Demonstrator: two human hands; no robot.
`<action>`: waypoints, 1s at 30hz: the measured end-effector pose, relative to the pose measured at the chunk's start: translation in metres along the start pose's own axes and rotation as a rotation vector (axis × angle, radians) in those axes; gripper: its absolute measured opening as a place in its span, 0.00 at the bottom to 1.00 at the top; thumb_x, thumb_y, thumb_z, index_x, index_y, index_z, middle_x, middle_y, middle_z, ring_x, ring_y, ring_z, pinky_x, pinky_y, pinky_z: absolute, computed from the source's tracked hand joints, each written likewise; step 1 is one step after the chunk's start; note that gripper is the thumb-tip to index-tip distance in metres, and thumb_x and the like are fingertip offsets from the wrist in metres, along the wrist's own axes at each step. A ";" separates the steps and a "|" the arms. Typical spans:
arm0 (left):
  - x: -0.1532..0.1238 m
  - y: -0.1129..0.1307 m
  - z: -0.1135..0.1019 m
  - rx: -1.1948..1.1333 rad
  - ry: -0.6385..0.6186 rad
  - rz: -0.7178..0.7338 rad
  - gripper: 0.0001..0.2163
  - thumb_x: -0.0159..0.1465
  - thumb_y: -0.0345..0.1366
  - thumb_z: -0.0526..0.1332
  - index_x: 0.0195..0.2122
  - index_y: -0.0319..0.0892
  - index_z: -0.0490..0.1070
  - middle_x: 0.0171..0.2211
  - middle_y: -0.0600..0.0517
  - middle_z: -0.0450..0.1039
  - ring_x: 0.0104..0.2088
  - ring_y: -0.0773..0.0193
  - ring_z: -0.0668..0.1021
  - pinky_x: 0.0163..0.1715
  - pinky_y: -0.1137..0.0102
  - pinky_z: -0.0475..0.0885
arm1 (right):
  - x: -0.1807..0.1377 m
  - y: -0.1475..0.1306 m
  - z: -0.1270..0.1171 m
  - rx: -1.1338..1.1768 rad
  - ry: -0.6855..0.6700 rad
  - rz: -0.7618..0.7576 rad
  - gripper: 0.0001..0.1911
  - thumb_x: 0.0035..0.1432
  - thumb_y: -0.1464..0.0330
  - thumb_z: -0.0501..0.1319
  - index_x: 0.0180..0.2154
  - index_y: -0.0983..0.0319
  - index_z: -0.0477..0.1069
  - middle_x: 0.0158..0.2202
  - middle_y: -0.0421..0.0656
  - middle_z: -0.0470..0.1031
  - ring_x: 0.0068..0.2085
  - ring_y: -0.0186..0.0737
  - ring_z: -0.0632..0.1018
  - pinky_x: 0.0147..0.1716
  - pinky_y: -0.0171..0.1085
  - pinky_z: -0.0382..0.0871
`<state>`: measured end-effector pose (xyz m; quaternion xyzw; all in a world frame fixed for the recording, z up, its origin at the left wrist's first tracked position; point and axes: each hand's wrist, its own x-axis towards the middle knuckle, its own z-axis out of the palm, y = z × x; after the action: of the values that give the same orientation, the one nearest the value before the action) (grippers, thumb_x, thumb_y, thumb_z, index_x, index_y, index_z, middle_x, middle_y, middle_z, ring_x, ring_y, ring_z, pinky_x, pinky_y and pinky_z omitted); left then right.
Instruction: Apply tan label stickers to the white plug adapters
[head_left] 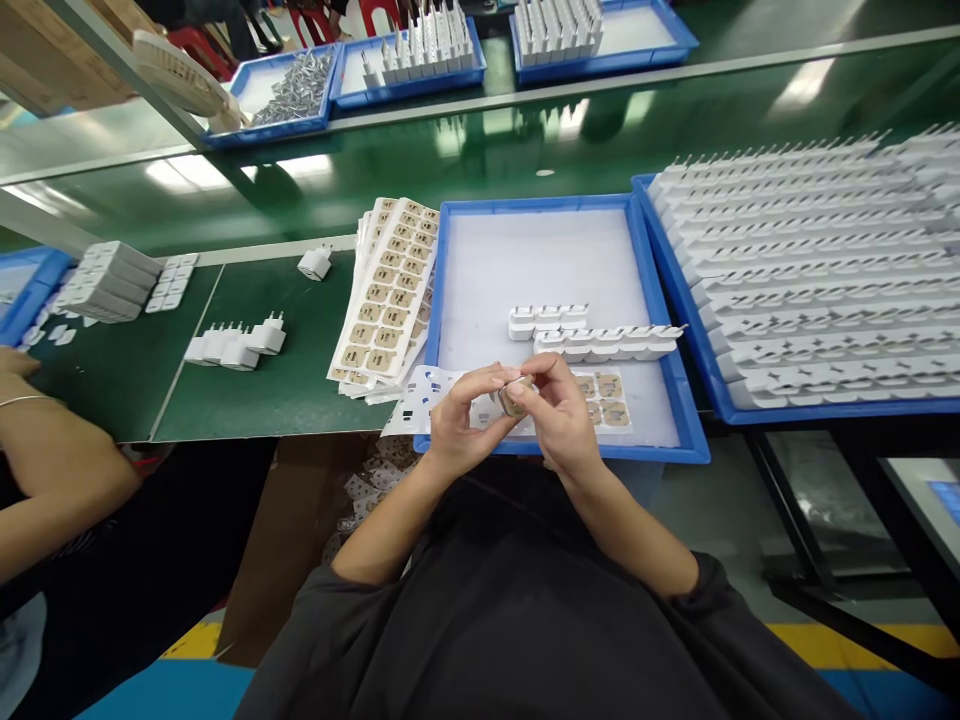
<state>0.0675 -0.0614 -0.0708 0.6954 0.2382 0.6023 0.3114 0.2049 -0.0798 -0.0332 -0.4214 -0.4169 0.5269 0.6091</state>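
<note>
Between the fingertips of both hands is a small plug charger (516,397), with a tan label on the face turned up; the fingers cover much of its body. My left hand (466,420) grips it from the left, and my right hand (561,415) presses a thumb against the label side. Under the hands lies a partly used label sheet (611,412) with tan labels at its right end. Just beyond, white plug chargers (607,343) stand in two short rows inside a blue-rimmed tray (536,205), pins upward.
Stacked label sheets (390,285) lie left of the tray. Loose chargers (238,343) and a single charger (315,262) rest on the green bench. At right, a blue tray (720,385) holds many charger rows. A co-worker's arm (60,470) is at far left.
</note>
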 end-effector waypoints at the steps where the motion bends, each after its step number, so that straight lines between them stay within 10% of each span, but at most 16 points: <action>1: 0.000 0.000 0.000 0.005 -0.004 0.021 0.29 0.58 0.23 0.72 0.58 0.49 0.66 0.52 0.47 0.79 0.55 0.56 0.81 0.62 0.51 0.74 | 0.000 0.001 0.001 0.033 0.012 0.002 0.09 0.56 0.63 0.68 0.36 0.57 0.71 0.31 0.36 0.67 0.33 0.35 0.68 0.34 0.35 0.68; 21: 0.004 0.005 0.000 -0.008 0.059 0.061 0.28 0.57 0.21 0.72 0.54 0.47 0.65 0.50 0.48 0.80 0.54 0.59 0.81 0.61 0.52 0.75 | -0.002 0.001 -0.001 0.269 -0.035 0.115 0.09 0.52 0.69 0.63 0.37 0.56 0.78 0.33 0.39 0.70 0.36 0.37 0.70 0.34 0.36 0.66; 30: 0.003 0.006 0.002 -0.012 0.076 -0.013 0.24 0.60 0.29 0.72 0.53 0.47 0.64 0.48 0.49 0.78 0.51 0.60 0.82 0.60 0.54 0.76 | 0.005 -0.012 -0.017 -0.265 -0.093 -0.213 0.03 0.66 0.65 0.62 0.38 0.56 0.74 0.36 0.41 0.71 0.37 0.39 0.72 0.35 0.38 0.70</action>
<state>0.0695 -0.0634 -0.0647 0.6687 0.2507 0.6275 0.3103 0.2252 -0.0767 -0.0262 -0.4267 -0.5527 0.4185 0.5807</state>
